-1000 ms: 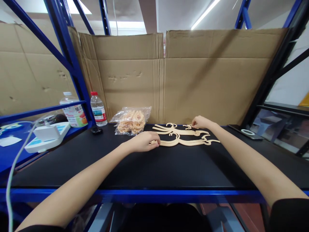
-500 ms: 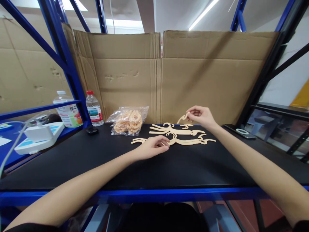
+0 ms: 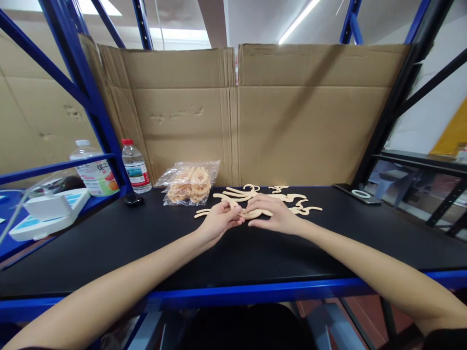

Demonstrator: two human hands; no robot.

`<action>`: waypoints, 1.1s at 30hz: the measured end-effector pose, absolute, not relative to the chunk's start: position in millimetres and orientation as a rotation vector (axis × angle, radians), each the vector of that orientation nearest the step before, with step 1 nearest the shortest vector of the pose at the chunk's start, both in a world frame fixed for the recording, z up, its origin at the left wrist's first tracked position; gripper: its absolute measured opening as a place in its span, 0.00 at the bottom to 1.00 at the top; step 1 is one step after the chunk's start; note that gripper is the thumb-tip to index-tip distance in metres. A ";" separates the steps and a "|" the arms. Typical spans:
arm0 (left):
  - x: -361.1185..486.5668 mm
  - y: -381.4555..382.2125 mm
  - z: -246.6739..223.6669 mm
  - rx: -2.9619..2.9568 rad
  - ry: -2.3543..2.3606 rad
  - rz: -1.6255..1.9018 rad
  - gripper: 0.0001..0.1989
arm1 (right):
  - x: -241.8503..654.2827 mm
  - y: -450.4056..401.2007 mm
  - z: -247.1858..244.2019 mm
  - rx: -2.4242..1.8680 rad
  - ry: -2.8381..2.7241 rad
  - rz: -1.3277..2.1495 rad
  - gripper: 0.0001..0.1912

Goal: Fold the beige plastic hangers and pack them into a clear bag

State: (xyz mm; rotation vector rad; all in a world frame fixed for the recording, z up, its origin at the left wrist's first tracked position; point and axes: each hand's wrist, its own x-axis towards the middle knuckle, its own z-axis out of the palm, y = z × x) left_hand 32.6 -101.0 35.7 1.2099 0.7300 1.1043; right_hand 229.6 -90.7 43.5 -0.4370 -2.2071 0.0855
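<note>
Head view — our left hand (image 3: 218, 220) pinches a pale strip (image 3: 258, 213) above the table (image 3: 241, 257), our right hand (image 3: 279, 216) curled around it, other strips (image 3: 288, 198) just behind. We judge it light, soft, bendy — best taken near its ends.

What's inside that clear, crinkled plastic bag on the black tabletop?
The clear, crinkled plastic bag holds a heap of pinkish-beige, looped strips. The outer ones show through; anything deeper is covered, so I cannot tell how many there are.
</note>
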 end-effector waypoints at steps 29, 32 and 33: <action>2.4 -75.1 66.9 1.148 0.789 1.278 0.10 | 318.0 -33.0 70.2 -0.980 -2.100 0.308 0.19; -0.5 -77.6 59.9 1.181 0.753 1.260 0.12 | 314.3 -50.3 71.5 -0.948 -2.176 0.319 0.13; -1.2 -78.6 56.7 1.183 0.747 1.250 0.12 | 311.7 -54.6 70.2 -0.942 -2.195 0.301 0.12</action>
